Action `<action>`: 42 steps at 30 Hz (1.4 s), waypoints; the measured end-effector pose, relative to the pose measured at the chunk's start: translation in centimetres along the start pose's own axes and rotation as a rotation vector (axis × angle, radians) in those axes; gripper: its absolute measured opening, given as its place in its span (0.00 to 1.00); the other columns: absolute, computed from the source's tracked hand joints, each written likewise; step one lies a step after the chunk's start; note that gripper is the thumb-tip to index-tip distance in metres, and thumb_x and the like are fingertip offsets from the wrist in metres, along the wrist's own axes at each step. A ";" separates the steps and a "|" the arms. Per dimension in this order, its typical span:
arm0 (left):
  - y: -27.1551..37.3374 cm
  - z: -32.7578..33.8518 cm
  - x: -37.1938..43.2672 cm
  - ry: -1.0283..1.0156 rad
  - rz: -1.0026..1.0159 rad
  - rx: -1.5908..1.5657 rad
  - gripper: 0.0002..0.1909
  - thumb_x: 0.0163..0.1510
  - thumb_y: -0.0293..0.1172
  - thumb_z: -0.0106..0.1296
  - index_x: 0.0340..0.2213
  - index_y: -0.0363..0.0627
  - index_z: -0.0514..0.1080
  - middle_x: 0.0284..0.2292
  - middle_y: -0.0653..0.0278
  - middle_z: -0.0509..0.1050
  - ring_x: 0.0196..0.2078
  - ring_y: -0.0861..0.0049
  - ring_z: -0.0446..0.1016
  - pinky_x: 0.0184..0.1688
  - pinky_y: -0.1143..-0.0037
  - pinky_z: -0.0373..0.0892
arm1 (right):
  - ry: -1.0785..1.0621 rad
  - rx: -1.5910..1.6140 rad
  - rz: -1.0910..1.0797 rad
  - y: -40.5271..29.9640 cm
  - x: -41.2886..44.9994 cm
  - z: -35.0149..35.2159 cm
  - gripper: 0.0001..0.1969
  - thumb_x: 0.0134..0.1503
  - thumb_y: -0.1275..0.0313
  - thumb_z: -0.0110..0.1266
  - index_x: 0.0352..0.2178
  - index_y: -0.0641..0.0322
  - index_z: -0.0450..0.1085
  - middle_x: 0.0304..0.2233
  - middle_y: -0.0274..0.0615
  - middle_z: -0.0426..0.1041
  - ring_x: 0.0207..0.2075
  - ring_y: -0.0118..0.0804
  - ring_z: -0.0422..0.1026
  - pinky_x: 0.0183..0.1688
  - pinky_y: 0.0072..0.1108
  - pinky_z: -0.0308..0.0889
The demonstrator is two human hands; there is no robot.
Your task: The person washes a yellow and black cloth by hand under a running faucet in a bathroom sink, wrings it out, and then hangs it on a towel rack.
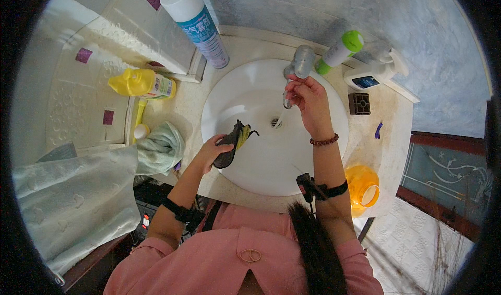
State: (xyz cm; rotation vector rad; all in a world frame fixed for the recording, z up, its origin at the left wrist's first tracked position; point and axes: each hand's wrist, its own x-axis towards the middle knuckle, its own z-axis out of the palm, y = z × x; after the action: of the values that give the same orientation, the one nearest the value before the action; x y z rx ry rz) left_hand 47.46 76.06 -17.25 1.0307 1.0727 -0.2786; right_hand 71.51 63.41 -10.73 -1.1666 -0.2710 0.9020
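Note:
My left hand (213,152) grips a dark shoe (227,151) with yellow parts over the left side of a white oval washbasin (258,177). The shoe is tilted, its dark sole partly turned up, and a thin lace-like end sticks out to the right. At the chrome faucet (303,62), my right hand (311,103) has its fingers closed around the metal part below the top. A thin stream of water (280,118) runs from there towards the drain (275,122). Some of the faucet is hidden behind my fingers.
Around the basin stand a blue spray can (205,36), a yellow jug (145,84), a green-and-white bottle (339,52), a white spray bottle (372,75), a dark square block (359,104) and an orange jar (361,189). A pale green cloth (160,150) lies at left.

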 end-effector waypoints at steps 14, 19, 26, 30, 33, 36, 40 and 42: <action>-1.3 -0.1 1.5 -0.143 -0.025 -0.396 0.20 0.43 0.35 0.51 0.38 0.39 0.63 0.28 0.66 0.68 0.27 0.82 0.68 0.29 0.81 0.67 | 0.076 -0.021 0.012 -0.3 0.5 -0.1 0.10 0.47 0.77 0.41 0.31 0.69 0.65 0.23 0.38 0.69 0.22 0.24 0.66 0.24 0.13 0.59; -1.3 1.0 2.3 -0.272 -0.074 -0.538 0.20 0.45 0.35 0.49 0.40 0.40 0.63 0.30 0.67 0.70 0.28 0.82 0.69 0.30 0.82 0.66 | 0.061 0.019 -0.019 0.7 -0.9 0.2 0.09 0.48 0.78 0.40 0.30 0.68 0.65 0.22 0.37 0.68 0.22 0.25 0.65 0.25 0.14 0.59; -0.5 3.6 4.0 -0.455 0.044 -0.559 0.23 0.47 0.35 0.47 0.46 0.42 0.59 0.36 0.66 0.67 0.34 0.83 0.67 0.35 0.83 0.65 | 0.284 -0.388 0.059 15.0 -3.8 -3.0 0.06 0.51 0.71 0.44 0.30 0.62 0.64 0.26 0.35 0.67 0.29 0.28 0.66 0.31 0.19 0.63; -1.3 4.8 6.7 -0.469 -0.064 -0.529 0.23 0.49 0.36 0.44 0.47 0.43 0.58 0.37 0.65 0.67 0.35 0.80 0.67 0.36 0.81 0.65 | 0.299 0.517 0.469 16.5 -2.7 -3.1 0.14 0.51 0.67 0.47 0.38 0.60 0.58 0.32 0.35 0.67 0.33 0.29 0.67 0.35 0.23 0.64; -2.3 4.7 9.3 -0.556 -0.177 -0.555 0.21 0.51 0.38 0.41 0.45 0.43 0.59 0.38 0.64 0.67 0.37 0.76 0.67 0.38 0.75 0.65 | 0.222 0.501 0.416 17.4 -1.3 -4.4 0.21 0.49 0.68 0.49 0.44 0.60 0.54 0.33 0.37 0.66 0.33 0.30 0.67 0.34 0.24 0.65; -2.1 4.6 10.2 -0.436 -0.227 -0.676 0.21 0.52 0.41 0.39 0.44 0.42 0.60 0.40 0.62 0.66 0.41 0.71 0.66 0.41 0.68 0.65 | 0.457 0.347 0.260 16.7 -1.0 -4.4 0.22 0.48 0.71 0.51 0.44 0.61 0.53 0.33 0.41 0.66 0.31 0.31 0.67 0.29 0.20 0.66; -1.4 5.5 9.7 -0.513 -0.102 -0.779 0.21 0.51 0.39 0.40 0.44 0.40 0.59 0.43 0.59 0.63 0.45 0.69 0.63 0.43 0.66 0.64 | 0.545 0.184 0.286 15.4 -0.8 -5.5 0.23 0.48 0.71 0.50 0.45 0.60 0.52 0.36 0.43 0.65 0.33 0.33 0.67 0.29 0.21 0.66; -1.1 6.1 9.6 -0.520 -0.042 -0.686 0.20 0.50 0.36 0.42 0.43 0.40 0.59 0.42 0.59 0.63 0.43 0.70 0.64 0.43 0.68 0.64 | 0.611 0.209 0.258 15.0 -1.1 -5.7 0.22 0.49 0.72 0.49 0.45 0.59 0.53 0.37 0.43 0.65 0.35 0.34 0.67 0.30 0.22 0.67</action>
State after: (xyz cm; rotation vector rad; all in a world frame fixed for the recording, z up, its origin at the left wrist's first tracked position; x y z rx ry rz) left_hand 55.14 73.22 -25.27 0.2892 0.6343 -0.1747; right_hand 67.27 60.27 -25.95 -1.2380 0.4681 0.7307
